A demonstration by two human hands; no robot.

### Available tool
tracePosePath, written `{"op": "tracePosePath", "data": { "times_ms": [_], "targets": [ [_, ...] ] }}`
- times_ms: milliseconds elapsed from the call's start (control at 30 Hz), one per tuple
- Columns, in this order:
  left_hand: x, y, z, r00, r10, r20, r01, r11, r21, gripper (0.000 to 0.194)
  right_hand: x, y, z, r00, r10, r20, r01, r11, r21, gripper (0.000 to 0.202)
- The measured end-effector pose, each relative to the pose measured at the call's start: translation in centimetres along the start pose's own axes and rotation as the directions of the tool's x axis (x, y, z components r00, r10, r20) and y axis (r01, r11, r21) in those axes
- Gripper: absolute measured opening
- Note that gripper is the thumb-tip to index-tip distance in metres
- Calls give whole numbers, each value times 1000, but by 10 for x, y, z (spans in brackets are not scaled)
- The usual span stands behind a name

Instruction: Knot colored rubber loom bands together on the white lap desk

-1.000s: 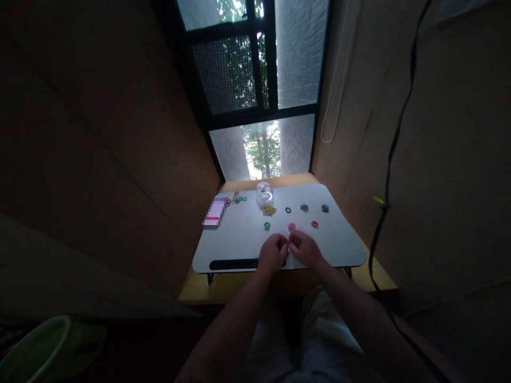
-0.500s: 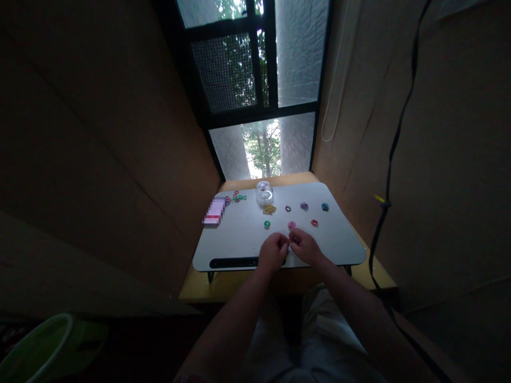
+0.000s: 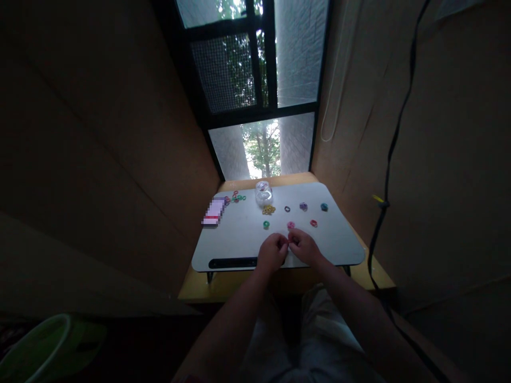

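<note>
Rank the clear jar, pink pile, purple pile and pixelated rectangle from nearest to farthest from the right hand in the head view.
From the right hand:
1. Pink pile: just beyond it, slightly left.
2. Purple pile: straight ahead, farther out.
3. Clear jar: ahead and left.
4. Pixelated rectangle: far left.

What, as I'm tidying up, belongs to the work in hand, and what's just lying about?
Likely in the work:
small reddish piece between left hand and right hand
small coloured rings
clear jar
white table

Seemingly just lying about:
pixelated phone-like object
black cable
green tub
</note>
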State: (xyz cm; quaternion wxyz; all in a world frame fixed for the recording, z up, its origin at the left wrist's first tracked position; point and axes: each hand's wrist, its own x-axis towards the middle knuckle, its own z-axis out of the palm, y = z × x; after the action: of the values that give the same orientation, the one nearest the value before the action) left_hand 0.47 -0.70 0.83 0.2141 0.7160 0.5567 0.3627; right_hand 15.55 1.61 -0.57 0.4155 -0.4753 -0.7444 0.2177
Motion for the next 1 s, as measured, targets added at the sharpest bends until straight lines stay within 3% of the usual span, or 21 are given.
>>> {"op": "tracePosePath", "data": {
  "times_ms": [1000],
  "targets": [
    [-1, -1, 0, 1000, 9, 4, -9, 999, -33, 12, -2, -4, -1, 998, 44, -45, -48, 996, -79, 6]
  ]
}}
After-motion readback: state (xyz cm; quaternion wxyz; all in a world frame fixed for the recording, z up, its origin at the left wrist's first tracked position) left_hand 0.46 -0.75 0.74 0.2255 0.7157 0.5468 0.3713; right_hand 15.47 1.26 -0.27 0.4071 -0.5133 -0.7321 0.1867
